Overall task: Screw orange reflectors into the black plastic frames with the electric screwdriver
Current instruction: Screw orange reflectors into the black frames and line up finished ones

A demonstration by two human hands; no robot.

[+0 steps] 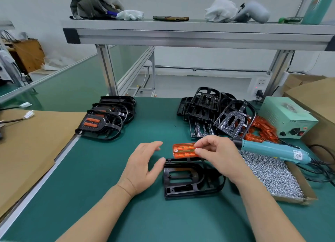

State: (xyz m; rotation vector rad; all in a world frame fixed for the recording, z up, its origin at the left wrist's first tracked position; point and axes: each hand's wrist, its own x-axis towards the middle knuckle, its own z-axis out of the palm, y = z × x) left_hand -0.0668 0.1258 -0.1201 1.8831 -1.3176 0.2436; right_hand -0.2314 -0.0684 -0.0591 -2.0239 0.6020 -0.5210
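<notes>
Green counter (154, 125), view from above the hands.

- Right hand (215, 156): thumb and fingertips curled, pinching the right end of one orange reflector (183, 151). The reflector is held flat, long side across the view, at the far edge of the black frame (181, 180). Contact between reflector and frame is unclear from this angle.
- Left hand (145, 165): open, fingers loosely spread, holding nothing. Thumb tip is just beside the frame's near-left corner, possibly touching it.
- The frame lies flat on the counter between the two forearms, its slots empty.
- Electric screwdriver (272, 150): teal body, lying unheld to the right, across the far end of a cardboard tray (297, 180) of silver screws.
- Far right: heap of bare black frames (208, 111), with loose orange reflectors (262, 129) beside it, next to a pale green power box (286, 118).
- Far left: overlapping row of frames with reflectors fitted (108, 118)
</notes>
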